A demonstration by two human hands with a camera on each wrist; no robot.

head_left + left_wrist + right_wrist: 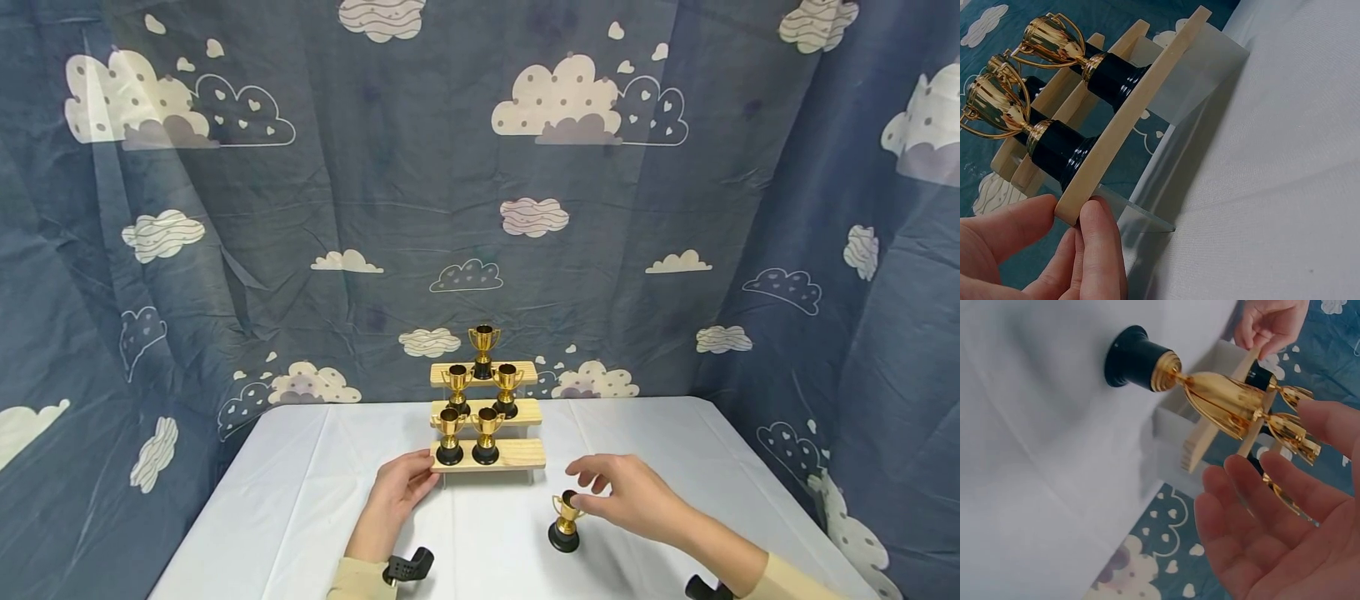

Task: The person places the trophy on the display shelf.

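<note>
A three-step wooden display stand (517, 454) carries several small gold trophy cups with black bases. One cup (483, 350) is on the top step, two are on the middle one, and two on the lowest, towards its left. My left hand (399, 492) pinches the left end of the lowest step between thumb and fingers, plain in the left wrist view on the wooden board (1122, 119). A separate trophy cup (1219, 397) stands on the table in front of the stand's right side. Around its rim hovers my right hand (630, 496), fingers loosely bent and apart.
White cloth covers the table (300, 500). Behind and beside it hangs a dark blue curtain (420, 183) with a cloud pattern. Clear supports (1191, 81) hold up the wooden steps. Each wrist wears a black strap device (408, 567).
</note>
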